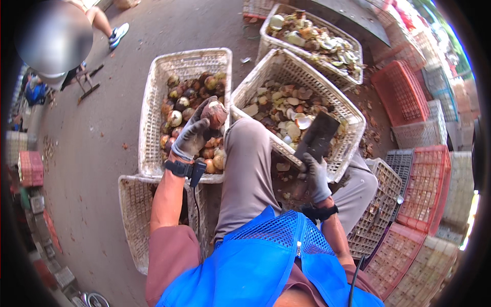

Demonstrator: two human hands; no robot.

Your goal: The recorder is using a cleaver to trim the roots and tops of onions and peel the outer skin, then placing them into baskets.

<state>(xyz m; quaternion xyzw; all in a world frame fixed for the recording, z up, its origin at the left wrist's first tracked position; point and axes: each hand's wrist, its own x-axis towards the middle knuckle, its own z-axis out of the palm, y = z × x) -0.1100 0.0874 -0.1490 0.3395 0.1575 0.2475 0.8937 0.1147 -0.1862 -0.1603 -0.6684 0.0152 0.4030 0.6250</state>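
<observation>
The grey-gloved left hand grips a round reddish-brown bulb; the grey-gloved right hand grips a dark rectangular metal cleaver

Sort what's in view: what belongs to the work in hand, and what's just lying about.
Apparently in use:
round bulb, held in the left hand
broad dark blade, held in the right hand
crate of bulbs
crate of peelings

Apparently just lying about:
red crate, upper right
pink crate, far left
orange leaf on the ground
</observation>
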